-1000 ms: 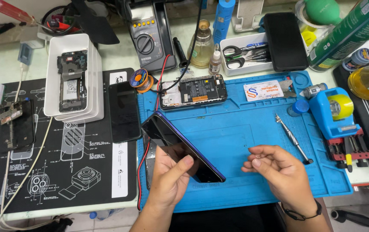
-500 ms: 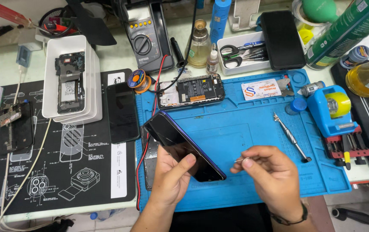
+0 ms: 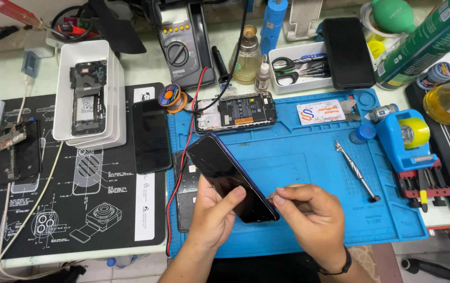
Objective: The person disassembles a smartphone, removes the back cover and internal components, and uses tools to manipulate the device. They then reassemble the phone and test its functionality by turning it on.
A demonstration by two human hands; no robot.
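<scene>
My left hand [image 3: 213, 216] grips a dark glossy phone [image 3: 228, 176] by its lower part, holding it tilted over the blue work mat [image 3: 308, 157]. My right hand [image 3: 313, 217] is pinched on a small thin metal tool [image 3: 272, 197] whose tip touches the phone's lower right edge. An opened phone with its circuit board showing [image 3: 236, 111] lies at the mat's far edge, with red and black wires running to it.
A screwdriver [image 3: 356, 170] lies on the mat to the right. A blue tape dispenser [image 3: 405, 137] stands beyond it. A white tray with a phone board [image 3: 90, 94], a dark phone [image 3: 150, 135] and a multimeter [image 3: 183, 44] sit left and behind.
My right hand has moved left, from apart on the mat to the phone's lower edge, with the thin tool now touching it. My left hand has kept hold of the phone.
</scene>
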